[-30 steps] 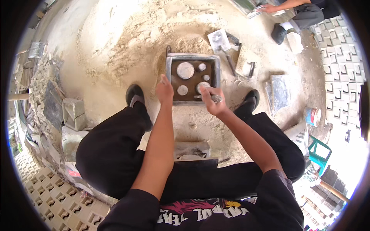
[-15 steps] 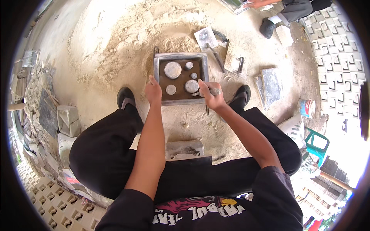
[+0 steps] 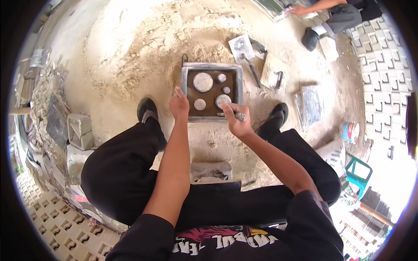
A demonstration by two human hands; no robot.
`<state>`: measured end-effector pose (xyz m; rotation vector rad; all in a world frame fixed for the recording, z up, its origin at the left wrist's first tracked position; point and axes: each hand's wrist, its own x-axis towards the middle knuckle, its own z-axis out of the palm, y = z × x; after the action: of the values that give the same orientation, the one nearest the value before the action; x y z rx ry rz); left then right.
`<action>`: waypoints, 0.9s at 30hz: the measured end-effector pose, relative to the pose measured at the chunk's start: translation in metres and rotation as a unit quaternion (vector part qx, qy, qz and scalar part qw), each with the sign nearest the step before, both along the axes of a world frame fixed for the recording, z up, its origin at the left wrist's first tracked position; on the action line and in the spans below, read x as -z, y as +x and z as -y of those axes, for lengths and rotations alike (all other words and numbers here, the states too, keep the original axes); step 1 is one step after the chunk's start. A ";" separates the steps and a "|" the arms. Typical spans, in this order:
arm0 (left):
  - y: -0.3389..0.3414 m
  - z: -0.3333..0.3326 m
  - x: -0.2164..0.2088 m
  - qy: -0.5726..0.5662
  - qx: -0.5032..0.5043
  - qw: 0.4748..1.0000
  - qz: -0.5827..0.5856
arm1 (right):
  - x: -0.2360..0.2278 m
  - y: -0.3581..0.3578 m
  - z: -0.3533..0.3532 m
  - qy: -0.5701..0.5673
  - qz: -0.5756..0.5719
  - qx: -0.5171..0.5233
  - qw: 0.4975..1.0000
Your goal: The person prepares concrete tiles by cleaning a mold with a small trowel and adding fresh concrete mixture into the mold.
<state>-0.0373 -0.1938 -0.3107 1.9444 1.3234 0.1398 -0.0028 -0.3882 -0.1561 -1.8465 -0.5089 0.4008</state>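
Note:
A square grey-rimmed frame (image 3: 212, 66) stands on the ground between my feet, filled with packed brown sand (image 3: 210, 101). Several round grey pieces are set in that sand, among them a large disc (image 3: 203, 82) at the far left and another disc (image 3: 223, 101) at the near right. My left hand (image 3: 179, 103) is closed on the frame's left wall. In my right hand (image 3: 237, 119), above the near right corner, is a small hand tool with a rounded grey handle (image 3: 241, 116). Its flat end lies close to the near right disc; the fingers hide its middle.
Loose pale sand (image 3: 130, 56) heaps beyond the frame. A pale square plate (image 3: 241, 47), a dark bar (image 3: 251, 69) and a board (image 3: 273, 71) lie to the far right. Grey slabs (image 3: 311, 106) and a bucket (image 3: 349, 132) stand farther right. A co-worker's hand (image 3: 298, 10) shows at the top.
My right hand has drawn the tool slightly toward me along the near right disc. My left hand stays at the frame's left wall. The whole view has shifted a little.

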 end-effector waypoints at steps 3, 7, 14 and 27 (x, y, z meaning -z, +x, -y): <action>0.007 -0.002 0.003 -0.015 -0.006 1.000 0.011 | -0.024 -0.011 -0.007 0.018 -0.032 0.021 0.999; 0.009 -0.012 0.021 -0.078 -0.010 0.997 -0.007 | 0.004 -0.014 -0.029 0.057 -0.004 -0.006 0.998; -0.005 -0.018 0.057 -0.176 -0.020 0.982 0.062 | -0.003 -0.030 -0.054 0.060 -0.040 -0.029 0.997; -0.019 -0.023 0.045 -0.346 -0.100 0.915 0.181 | 0.000 -0.058 -0.103 0.089 0.064 -0.015 0.994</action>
<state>-0.0567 -0.1711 -0.3552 1.1215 1.1145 0.1048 -0.0606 -0.2849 -0.1564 -1.7001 -0.6395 0.2484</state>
